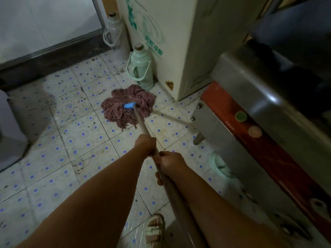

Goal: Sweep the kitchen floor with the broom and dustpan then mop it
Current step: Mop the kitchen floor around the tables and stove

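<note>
A mop with a reddish-purple string head (128, 106) and a blue collar (130, 105) lies spread on the tiled floor (53, 149) in front of a white freezer cabinet. Its tan handle (141, 125) runs back toward me. My left hand (146, 144) grips the handle further down the shaft. Just behind it, my right hand (171, 162) grips the same handle. The floor tiles are pale with blue dots and carry dark specks and stains.
A green thermos (138, 68) stands just beyond the mop head beside the white freezer cabinet (170, 42); a pale thermos (114, 33) is behind it. A steel counter with a red strip (250, 140) runs along the right. My sandalled foot (155, 228) is below.
</note>
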The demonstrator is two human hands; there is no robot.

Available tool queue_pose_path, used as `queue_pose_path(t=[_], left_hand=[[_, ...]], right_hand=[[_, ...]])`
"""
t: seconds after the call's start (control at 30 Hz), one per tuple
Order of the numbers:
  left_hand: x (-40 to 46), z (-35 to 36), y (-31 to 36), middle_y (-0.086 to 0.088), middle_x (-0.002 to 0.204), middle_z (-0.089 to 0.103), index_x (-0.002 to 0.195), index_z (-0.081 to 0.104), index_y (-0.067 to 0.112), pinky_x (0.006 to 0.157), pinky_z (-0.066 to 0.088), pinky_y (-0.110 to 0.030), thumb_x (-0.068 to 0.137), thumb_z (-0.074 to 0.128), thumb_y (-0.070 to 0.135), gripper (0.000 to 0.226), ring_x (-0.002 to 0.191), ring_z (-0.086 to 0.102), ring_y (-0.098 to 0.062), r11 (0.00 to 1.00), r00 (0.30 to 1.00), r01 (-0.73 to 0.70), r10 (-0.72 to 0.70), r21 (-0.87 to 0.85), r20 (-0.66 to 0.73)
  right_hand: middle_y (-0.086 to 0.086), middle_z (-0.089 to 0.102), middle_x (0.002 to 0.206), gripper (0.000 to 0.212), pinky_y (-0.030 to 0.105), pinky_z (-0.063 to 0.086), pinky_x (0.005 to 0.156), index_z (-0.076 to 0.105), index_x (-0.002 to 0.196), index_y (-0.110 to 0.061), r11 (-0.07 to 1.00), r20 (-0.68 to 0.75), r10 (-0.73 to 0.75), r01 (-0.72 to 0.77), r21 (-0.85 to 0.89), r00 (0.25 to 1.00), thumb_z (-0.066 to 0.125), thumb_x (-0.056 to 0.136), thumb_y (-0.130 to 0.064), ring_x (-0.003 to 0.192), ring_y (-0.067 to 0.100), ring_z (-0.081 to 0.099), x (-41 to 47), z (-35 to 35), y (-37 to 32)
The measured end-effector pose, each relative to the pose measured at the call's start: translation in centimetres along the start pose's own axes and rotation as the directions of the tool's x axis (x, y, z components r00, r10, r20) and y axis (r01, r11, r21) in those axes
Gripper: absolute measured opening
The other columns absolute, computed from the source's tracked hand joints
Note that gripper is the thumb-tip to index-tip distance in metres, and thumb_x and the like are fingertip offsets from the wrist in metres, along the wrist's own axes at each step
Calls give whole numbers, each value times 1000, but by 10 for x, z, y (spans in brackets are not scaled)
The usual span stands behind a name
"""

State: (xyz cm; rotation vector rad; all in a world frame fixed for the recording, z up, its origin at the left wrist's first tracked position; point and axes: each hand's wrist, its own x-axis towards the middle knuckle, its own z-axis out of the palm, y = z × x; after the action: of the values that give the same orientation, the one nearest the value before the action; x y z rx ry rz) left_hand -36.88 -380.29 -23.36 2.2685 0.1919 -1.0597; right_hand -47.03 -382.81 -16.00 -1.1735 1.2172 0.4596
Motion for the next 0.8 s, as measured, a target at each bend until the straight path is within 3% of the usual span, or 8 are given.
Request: queue_pose_path(t=[0.13, 0.23, 0.33, 0.4, 0.5, 0.6, 0.73, 0.8], left_hand=[[-55, 41, -31, -20, 116, 60, 117, 50, -3, 75, 54, -35, 94, 52, 17, 31, 95, 64, -30, 998, 1000, -11, 10, 62, 22], [-99, 72, -56, -19, 114, 61, 116, 51, -1, 75, 55, -35, 94, 52, 18, 29, 94, 64, -30, 995, 999, -18, 13, 99, 46], [-144, 103, -84, -19, 114, 61, 116, 51, -1, 83, 56, -39, 94, 51, 17, 28, 99, 64, -32, 993, 996, -28, 19, 113, 83], [-176, 122, -103, -19, 115, 61, 116, 52, -1, 84, 55, -39, 94, 50, 17, 29, 101, 63, -32, 988, 996, -39, 26, 148, 91], [-220, 146, -132, -20, 115, 61, 116, 53, -2, 84, 55, -39, 93, 50, 17, 30, 102, 63, -33, 980, 993, -61, 41, 188, 109], [-252, 160, -154, -20, 115, 61, 116, 52, -3, 85, 55, -40, 94, 50, 18, 31, 101, 63, -33, 977, 989, -55, 24, 206, 148], [-263, 156, -160, -19, 114, 62, 115, 53, -2, 84, 56, -39, 94, 51, 20, 30, 99, 64, -31, 978, 990, -57, 29, 202, 141], [-252, 147, -154, -18, 114, 62, 115, 52, -1, 83, 55, -36, 94, 52, 19, 30, 100, 64, -31, 975, 991, -68, 41, 210, 131]], right_hand=[[12, 56, 74, 24, 25, 45, 40, 60, 116, -6, 998, 15, -58, 58, 29, 998, 55, 95, -17, 48, 17, 54, -38, -28, 66], [13, 57, 73, 14, 28, 49, 43, 63, 103, -10, 996, -5, -69, 69, 54, 998, 54, 95, -16, 49, 19, 55, -72, -49, 114], [14, 61, 79, 15, 47, 57, 76, 64, 89, -10, 990, -42, -132, 130, -51, 990, 56, 90, -22, 71, 28, 60, -105, -65, 165], [12, 61, 78, 15, 50, 51, 85, 65, 83, -12, 987, -59, -142, 136, -83, 988, 56, 89, -23, 79, 29, 60, -127, -73, 199], [3, 59, 72, 17, 35, 53, 78, 67, 88, -12, 987, -76, -141, 134, -85, 987, 54, 93, -23, 74, 20, 59, -161, -90, 245], [-4, 54, 68, 24, 13, 42, 56, 68, 99, -8, 986, -74, -137, 128, -105, 988, 50, 97, -23, 61, 6, 52, -184, -102, 277], [0, 51, 64, 28, 20, 42, 58, 56, 69, -12, 989, -109, -132, 122, -88, 985, 52, 95, -21, 57, 9, 49, -191, -93, 285], [5, 52, 65, 21, 33, 49, 61, 60, 78, -5, 994, -111, -108, 109, 3, 988, 54, 93, -18, 58, 20, 55, -180, -82, 275]])
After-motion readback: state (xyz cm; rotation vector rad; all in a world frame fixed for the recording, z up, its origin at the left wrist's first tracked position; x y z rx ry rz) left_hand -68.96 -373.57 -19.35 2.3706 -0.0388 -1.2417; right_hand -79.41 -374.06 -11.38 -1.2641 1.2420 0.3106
